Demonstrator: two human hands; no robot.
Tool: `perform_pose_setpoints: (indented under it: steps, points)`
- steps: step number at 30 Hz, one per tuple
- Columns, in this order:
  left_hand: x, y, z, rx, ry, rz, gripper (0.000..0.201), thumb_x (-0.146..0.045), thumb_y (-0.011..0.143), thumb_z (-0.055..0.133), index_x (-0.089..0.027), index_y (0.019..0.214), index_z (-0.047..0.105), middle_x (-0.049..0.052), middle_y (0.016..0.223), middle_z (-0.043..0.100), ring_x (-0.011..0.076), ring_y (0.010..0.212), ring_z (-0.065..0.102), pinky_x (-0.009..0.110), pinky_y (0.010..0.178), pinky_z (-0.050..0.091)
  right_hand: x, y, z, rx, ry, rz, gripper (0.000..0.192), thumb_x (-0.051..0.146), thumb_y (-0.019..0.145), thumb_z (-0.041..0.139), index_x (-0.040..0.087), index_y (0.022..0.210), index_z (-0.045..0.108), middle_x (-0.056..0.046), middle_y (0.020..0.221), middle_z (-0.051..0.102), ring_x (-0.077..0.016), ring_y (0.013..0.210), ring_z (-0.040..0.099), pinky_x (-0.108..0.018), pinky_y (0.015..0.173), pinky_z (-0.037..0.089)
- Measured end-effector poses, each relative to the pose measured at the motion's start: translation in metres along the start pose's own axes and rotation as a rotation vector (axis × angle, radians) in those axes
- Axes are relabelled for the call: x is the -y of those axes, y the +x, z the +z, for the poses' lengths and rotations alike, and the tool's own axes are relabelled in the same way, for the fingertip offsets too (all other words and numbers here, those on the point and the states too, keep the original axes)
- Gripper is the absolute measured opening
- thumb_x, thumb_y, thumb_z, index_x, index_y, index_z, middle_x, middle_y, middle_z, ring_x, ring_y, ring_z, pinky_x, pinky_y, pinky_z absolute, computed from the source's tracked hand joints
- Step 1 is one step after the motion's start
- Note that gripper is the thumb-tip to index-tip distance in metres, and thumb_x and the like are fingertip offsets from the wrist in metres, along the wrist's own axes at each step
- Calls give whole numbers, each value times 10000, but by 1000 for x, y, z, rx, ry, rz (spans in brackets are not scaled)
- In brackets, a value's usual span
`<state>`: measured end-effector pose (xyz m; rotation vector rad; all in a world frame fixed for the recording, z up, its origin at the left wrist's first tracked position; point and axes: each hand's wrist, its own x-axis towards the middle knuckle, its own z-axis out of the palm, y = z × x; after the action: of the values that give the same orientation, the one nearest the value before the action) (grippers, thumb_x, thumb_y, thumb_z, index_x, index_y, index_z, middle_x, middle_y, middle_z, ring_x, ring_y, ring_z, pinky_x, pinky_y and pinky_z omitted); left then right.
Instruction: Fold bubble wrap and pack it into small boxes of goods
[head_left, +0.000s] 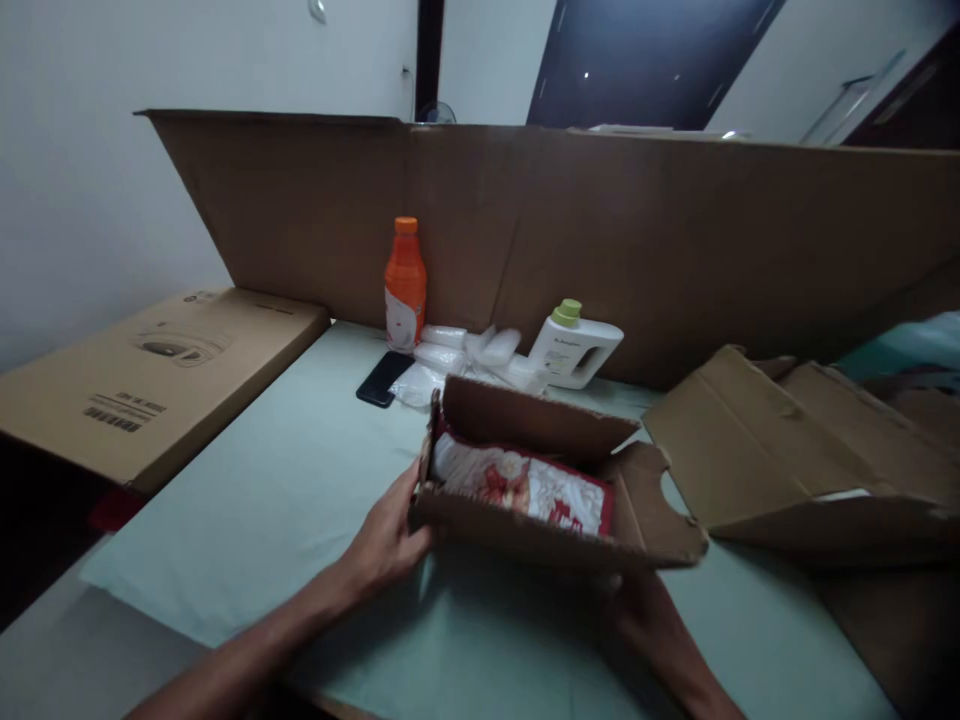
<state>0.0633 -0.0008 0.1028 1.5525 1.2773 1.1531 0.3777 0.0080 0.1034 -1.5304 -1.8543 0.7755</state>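
Note:
An open small cardboard box (525, 535) sits near the table's front, its flaps spread. Inside lies a red and white patterned packet (525, 485). My left hand (390, 540) grips the box's left end, thumb on the near wall. My right hand (645, 610) reaches under the box's right front corner; the box hides most of its fingers.
An orange bottle (406, 283), a black phone (384, 378), clear plastic bags (465, 360) and a white jug with a green cap (574, 345) stand behind the box. A tall cardboard sheet (675, 240) walls the back. A flat carton (150, 380) lies left, another open box (810, 460) right.

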Motion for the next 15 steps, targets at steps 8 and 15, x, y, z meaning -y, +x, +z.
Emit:
perform_pose_setpoints:
  steps: [8,15]
  points:
    - [13,76,-21,89,315,116,773,-126,753,534,-168,1513,397,134,1417,590,248,1065,648,346,853,546,-42,40,-9,-98,229,115,420,507,700,758,175,956,724,-131,970,786,-345,912,746,-407,804,627]
    - [16,182,-46,-43,647,191,473,-35,764,535,-182,1190,679,111,1242,669,281,1182,542,448,1055,418,-62,35,-6,-74,240,195,512,575,680,759,175,1000,760,-165,1066,772,-401,1024,721,-430,866,626]
